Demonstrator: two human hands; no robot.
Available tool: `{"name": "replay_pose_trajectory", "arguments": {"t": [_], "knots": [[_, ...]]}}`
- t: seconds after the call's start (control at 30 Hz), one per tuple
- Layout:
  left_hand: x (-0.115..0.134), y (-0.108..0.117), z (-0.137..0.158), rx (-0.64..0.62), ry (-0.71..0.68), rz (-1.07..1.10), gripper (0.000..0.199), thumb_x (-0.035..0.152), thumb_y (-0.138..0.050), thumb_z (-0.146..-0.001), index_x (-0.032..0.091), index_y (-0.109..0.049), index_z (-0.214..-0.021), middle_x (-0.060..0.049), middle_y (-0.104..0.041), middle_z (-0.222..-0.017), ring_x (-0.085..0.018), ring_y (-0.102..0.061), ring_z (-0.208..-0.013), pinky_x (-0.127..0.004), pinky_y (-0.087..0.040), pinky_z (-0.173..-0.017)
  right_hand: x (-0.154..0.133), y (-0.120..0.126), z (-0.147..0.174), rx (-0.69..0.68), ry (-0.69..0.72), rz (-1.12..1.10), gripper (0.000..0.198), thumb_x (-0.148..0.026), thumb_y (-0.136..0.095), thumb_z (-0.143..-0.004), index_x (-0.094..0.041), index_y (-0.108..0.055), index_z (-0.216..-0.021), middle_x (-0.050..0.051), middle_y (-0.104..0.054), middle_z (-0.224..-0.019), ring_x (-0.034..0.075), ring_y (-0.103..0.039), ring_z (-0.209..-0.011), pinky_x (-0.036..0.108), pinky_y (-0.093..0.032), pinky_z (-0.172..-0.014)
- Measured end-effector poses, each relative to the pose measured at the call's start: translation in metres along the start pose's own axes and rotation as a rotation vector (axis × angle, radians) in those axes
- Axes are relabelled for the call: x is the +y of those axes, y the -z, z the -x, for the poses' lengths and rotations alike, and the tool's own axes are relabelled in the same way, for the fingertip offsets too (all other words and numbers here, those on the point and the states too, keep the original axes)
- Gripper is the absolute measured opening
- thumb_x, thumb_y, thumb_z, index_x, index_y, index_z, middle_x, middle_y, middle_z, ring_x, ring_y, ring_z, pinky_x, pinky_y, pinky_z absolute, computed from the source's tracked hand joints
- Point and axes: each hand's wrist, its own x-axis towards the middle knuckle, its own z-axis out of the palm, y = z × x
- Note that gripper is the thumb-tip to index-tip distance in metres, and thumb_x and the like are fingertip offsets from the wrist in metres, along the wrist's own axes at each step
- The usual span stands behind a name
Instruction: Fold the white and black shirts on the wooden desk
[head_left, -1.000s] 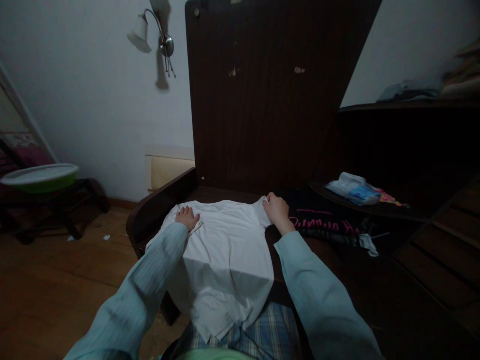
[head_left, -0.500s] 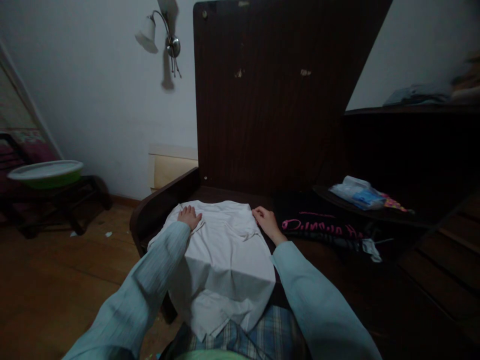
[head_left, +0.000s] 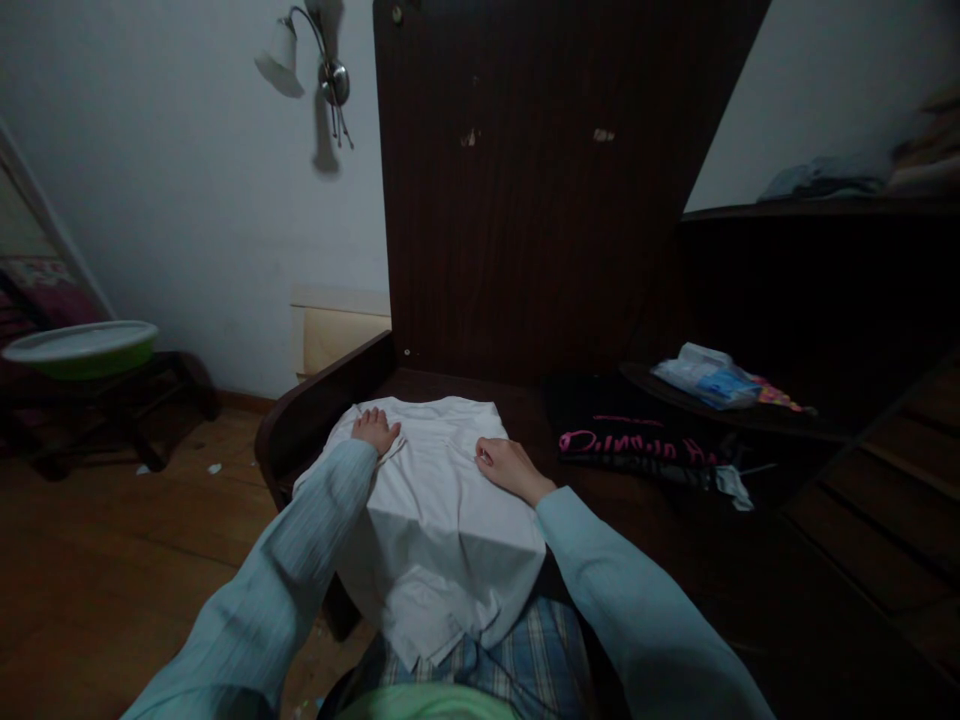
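A white shirt [head_left: 439,500] lies spread on the dark wooden desk [head_left: 517,405], its lower part hanging over the front edge onto my lap. My left hand [head_left: 375,430] rests flat on the shirt's upper left, fingers spread, beside a small fold. On the upper right of the cloth, my right hand [head_left: 511,467] is closed, thumb and fingers curled together, with a bit of white fabric showing between them. The shirt's right side edge runs under my right wrist.
Folded black cloth with pink lettering [head_left: 637,445] lies to the right. Above it, a small shelf [head_left: 795,425] holds a clear-and-blue plastic packet [head_left: 709,378]. A green basin [head_left: 82,352] sits on a chair at far left. The desk's raised left side [head_left: 322,395] borders the shirt.
My right hand has moved left from the shirt's right edge in over the cloth, its fingers now curled. My left hand stays flat in place. The view has shifted slightly.
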Motion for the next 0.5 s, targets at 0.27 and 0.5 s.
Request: {"name": "replay_pose_trajectory", "arguments": {"t": [0.27,0.5], "knots": [[0.000,-0.002,-0.002,0.007,-0.001,0.008,0.062,0.044,-0.021,-0.084,0.006,-0.029,-0.132,-0.015,-0.025,-0.140,-0.027,-0.022,-0.128,-0.040,-0.023,-0.101,0.009,0.002,-0.002,0.096,-0.097,-0.155,0.029,-0.033,-0.043,-0.078,-0.019,-0.053,-0.056,-0.002,-0.050,-0.049,0.010,-0.044,-0.046,0.020,-0.032,-0.047],[0.001,-0.001,-0.001,0.008,0.008,0.004,0.062,0.045,-0.022,-0.084,0.008,-0.030,-0.132,-0.014,-0.026,-0.140,-0.026,-0.023,-0.128,-0.039,-0.023,-0.101,0.031,0.015,-0.005,0.561,-0.350,-0.284,0.037,-0.036,-0.031,-0.084,-0.015,-0.061,-0.083,0.004,-0.063,-0.066,0.015,-0.058,-0.064,0.025,-0.042,-0.063]]}}
